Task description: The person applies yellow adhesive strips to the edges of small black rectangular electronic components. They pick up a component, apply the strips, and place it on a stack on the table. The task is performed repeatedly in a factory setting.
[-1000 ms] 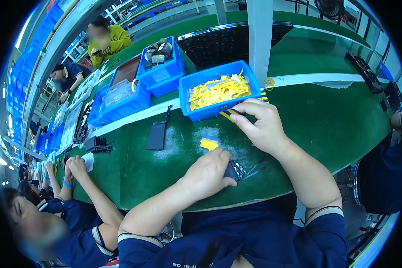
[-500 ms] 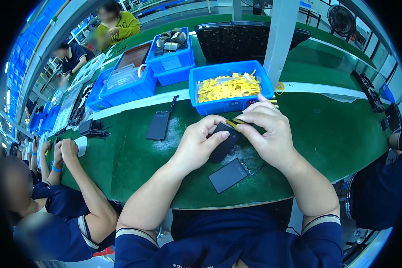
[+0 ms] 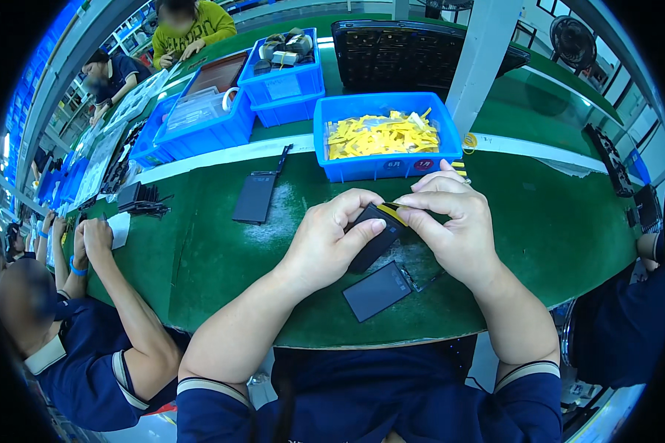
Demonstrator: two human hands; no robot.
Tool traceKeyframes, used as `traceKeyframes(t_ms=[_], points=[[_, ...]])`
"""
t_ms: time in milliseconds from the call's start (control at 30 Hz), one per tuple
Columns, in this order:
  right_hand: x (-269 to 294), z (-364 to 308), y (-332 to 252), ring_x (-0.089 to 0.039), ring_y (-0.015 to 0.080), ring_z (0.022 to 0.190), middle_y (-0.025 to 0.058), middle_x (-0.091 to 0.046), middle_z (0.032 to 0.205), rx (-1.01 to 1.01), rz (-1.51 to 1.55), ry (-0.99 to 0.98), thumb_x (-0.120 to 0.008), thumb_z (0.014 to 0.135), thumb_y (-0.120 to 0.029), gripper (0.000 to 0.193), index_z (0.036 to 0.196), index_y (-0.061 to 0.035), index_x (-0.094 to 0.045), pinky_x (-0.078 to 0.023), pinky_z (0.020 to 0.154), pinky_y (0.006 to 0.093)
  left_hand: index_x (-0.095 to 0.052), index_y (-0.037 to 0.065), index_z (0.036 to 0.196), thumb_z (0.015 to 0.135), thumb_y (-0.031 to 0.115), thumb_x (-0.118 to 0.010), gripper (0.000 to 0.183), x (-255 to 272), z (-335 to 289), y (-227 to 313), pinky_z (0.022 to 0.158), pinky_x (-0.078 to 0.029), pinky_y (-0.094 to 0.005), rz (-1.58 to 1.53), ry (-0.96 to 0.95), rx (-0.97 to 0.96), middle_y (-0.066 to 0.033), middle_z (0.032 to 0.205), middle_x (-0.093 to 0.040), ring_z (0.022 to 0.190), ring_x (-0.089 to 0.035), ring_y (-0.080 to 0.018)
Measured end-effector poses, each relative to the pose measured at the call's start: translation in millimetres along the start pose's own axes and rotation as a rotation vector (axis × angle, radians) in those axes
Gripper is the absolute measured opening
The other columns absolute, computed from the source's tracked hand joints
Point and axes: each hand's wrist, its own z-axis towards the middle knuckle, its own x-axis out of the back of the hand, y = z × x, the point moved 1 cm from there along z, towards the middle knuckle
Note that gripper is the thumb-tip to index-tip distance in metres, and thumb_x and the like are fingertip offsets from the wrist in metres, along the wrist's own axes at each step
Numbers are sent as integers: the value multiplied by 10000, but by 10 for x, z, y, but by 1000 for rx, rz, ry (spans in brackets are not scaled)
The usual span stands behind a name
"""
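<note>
My left hand (image 3: 321, 232) is closed around a flat black battery pack (image 3: 369, 249), its thumb pressed on the pack's face. A yellow strip (image 3: 391, 214) lies along the pack's upper edge, beside a thin dark strip. My right hand (image 3: 454, 225) pinches at the right end of the yellow strip; its fingertips partly hide what they grip. Just below my hands, a second battery pack (image 3: 377, 292) rests on the green table with its thin lead pointing right. Farther left lies a third battery pack (image 3: 255, 197), its lead pointing away from me.
A blue bin (image 3: 380, 172) of yellow strips (image 3: 380, 135) stands beyond my hands, near a grey post (image 3: 484, 66). More blue bins (image 3: 284, 88) are at the back left. Stacked black packs (image 3: 137, 198) lie left, near a co-worker's forearms (image 3: 122, 284). A black tray (image 3: 391, 59) stands behind.
My right fingers have shifted slightly along the pack's upper edge, and more of the yellow strip shows. The held pack is tilted a little differently. The view has moved slightly.
</note>
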Motion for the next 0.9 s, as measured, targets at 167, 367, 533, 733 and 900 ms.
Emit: traceKeyframes(t_ms=[167, 367, 533, 733, 900], points=[[6, -12, 25, -618, 203, 836, 73, -665, 754, -81, 90, -70, -727, 704, -57, 115, 813, -21, -723, -402, 931, 381, -552, 10, 1090, 885, 96, -610, 230, -4, 0, 11, 643, -424, -210, 9, 9, -13, -12, 839, -612, 724, -521, -48], [-16, -8, 22, -592, 238, 698, 97, -636, 703, -22, 72, -11, -711, 703, -57, 80, 771, -15, -705, -445, 779, 350, -567, 16, 1070, 871, 127, -624, 235, -19, -1, 24, 597, -435, -252, 28, 32, -55, -55, 764, -622, 643, -534, -90], [-24, -17, 1, -622, 213, 754, 86, -653, 745, -24, -18, -14, -716, 681, -48, 114, 789, -13, -708, -432, 910, 400, -565, 12, 1069, 872, 128, -623, 236, -24, 1, -17, 595, -435, -254, 5, 36, -36, -60, 773, -624, 646, -537, -95], [-96, -31, -28, -588, 270, 748, 82, -610, 704, 107, -200, 86, -737, 671, -105, 108, 737, -44, -678, -401, 941, 471, -541, -1, 1097, 900, 89, -594, 223, -54, -3, 7, 653, -429, -192, -16, 14, 49, 3, 866, -612, 751, -531, -36], [-124, -29, -42, -585, 276, 770, 84, -608, 715, 104, -218, 81, -737, 659, -105, 112, 721, -48, -664, -400, 946, 481, -528, -5, 1116, 905, 83, -587, 237, -39, -25, 85, 678, -450, -200, 222, 9, -42, -12, 888, -622, 775, -551, -46]])
